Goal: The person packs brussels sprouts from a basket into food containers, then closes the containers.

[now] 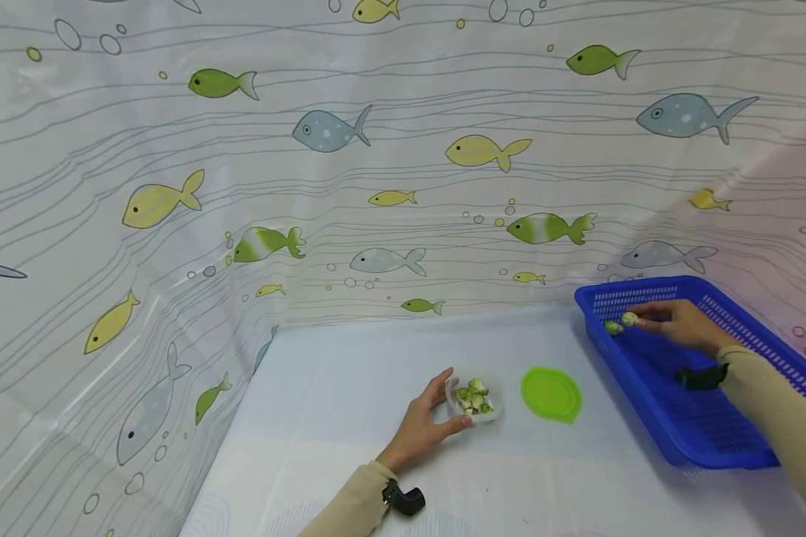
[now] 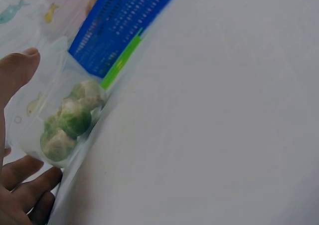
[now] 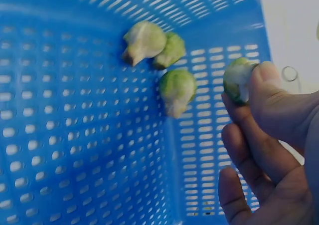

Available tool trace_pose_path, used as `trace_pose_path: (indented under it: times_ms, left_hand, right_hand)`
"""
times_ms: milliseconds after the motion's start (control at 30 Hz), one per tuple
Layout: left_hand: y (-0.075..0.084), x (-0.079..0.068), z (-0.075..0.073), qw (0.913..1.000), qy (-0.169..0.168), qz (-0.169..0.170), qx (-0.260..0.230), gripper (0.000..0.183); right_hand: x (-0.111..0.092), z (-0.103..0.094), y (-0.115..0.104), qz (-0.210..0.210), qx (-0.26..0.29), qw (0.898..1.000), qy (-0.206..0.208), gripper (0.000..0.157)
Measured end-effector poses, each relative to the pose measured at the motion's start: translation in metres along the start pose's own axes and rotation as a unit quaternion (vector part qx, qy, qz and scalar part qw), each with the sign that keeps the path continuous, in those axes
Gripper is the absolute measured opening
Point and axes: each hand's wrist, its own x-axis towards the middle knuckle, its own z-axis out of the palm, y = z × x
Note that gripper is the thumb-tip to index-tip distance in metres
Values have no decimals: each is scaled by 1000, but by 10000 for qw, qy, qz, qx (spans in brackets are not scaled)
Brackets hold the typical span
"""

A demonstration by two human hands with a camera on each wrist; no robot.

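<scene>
My right hand (image 1: 688, 324) pinches a Brussels sprout (image 3: 239, 80) between thumb and forefinger, above the far left corner of a blue basket (image 1: 634, 406). Several other Brussels sprouts (image 3: 178, 90) lie on the basket floor beneath it. On the table, a small clear plastic container (image 1: 494, 380) holds several Brussels sprouts (image 1: 475, 399). My left hand (image 1: 422, 421) holds this container from its left side, the thumb along the near rim and the fingers around the far side. In the left wrist view the sprouts (image 2: 75, 117) show through the container wall.
A bright green lid (image 1: 552, 394) lies on the white table (image 1: 322, 418) between the container and the basket. Behind and to the left hangs a fish-patterned sheet (image 1: 403, 171). The basket has raised, perforated walls.
</scene>
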Motion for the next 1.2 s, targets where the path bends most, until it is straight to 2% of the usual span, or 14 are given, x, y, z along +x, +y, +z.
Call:
trace_pose_path:
  times_ms: [467,800,1033,1200]
  left_hand:
    - [-2,-1,0,10000,34,-18,24,89]
    - [0,1,-2,10000,13,-15,62,89]
    - [4,0,-2,10000,66,-38,-16,87]
    - [0,1,-2,10000,27,-38,50,89]
  right_hand:
    - [2,-3,-33,-62,654,9974,307,59]
    - [2,5,-71,-308,1188,9922,225,56]
    - [3,14,-91,-498,1226,9911,168,53]
    - [4,22,-101,-680,1593,9848,100,50]
